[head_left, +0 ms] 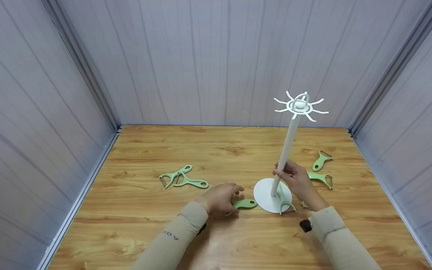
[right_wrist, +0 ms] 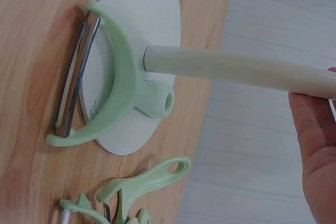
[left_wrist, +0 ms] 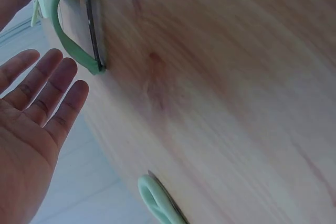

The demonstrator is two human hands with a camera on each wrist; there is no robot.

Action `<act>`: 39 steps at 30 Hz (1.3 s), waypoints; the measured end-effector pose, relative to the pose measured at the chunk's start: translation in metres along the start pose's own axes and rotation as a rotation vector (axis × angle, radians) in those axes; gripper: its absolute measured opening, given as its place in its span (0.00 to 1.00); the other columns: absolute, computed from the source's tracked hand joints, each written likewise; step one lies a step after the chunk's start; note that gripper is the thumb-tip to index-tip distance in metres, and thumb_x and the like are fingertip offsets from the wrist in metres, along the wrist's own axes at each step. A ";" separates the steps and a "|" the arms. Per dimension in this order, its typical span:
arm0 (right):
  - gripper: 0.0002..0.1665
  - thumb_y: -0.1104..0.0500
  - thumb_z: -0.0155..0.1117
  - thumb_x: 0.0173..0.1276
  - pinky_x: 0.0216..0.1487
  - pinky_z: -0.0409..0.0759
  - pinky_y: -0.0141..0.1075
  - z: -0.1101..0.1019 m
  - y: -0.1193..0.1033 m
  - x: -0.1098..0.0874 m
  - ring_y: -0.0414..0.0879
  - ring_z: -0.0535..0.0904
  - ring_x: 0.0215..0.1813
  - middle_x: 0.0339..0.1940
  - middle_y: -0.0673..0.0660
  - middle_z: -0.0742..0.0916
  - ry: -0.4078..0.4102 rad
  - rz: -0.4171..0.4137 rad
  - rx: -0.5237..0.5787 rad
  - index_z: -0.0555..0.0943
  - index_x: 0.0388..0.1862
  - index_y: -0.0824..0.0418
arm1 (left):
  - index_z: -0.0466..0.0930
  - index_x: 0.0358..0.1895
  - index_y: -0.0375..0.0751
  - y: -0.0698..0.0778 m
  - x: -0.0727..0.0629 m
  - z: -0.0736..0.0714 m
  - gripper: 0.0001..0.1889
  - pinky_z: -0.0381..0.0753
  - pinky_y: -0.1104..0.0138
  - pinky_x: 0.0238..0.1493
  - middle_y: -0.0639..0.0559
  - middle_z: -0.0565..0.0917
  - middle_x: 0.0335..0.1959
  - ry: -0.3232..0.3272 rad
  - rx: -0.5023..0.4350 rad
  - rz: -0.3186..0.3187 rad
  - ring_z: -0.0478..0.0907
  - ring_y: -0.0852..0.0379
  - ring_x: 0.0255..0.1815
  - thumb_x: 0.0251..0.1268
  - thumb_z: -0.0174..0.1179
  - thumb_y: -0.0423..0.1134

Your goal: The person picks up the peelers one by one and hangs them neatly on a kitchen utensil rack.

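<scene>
A white stand with a round base and several hooks radiating at its top has its pole gripped low by my right hand. One pale green peeler lies across the edge of that base, blade outward. My left hand hovers around another green peeler, left of the base, its fingers extended. The left wrist view shows this peeler's blade end apart from the fingertips; in the head view the hand hides that end.
Two peelers overlap on the wooden table to the left. Right of the stand lie one peeler and a second, partly behind the right hand. Pale panel walls enclose the back and sides.
</scene>
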State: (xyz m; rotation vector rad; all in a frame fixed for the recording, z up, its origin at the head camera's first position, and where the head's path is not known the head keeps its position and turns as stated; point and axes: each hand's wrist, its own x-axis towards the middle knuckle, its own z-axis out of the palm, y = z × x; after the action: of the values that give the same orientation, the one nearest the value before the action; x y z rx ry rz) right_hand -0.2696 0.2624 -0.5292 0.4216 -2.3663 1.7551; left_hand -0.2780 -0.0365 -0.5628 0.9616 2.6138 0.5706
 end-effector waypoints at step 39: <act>0.08 0.67 0.70 0.77 0.48 0.87 0.28 0.001 0.000 0.000 0.37 0.88 0.46 0.43 0.61 0.92 0.021 -0.025 -0.044 0.87 0.52 0.66 | 0.92 0.45 0.41 0.009 0.009 -0.014 0.06 0.76 0.69 0.41 0.55 0.85 0.37 0.051 0.056 0.131 0.73 0.62 0.36 0.71 0.73 0.37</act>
State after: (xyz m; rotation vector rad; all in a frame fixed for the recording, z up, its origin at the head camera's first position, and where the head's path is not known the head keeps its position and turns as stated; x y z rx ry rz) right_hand -0.2697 0.2619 -0.5299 0.4216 -2.3701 1.6850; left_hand -0.2855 -0.0279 -0.5478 1.1579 2.6386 0.5624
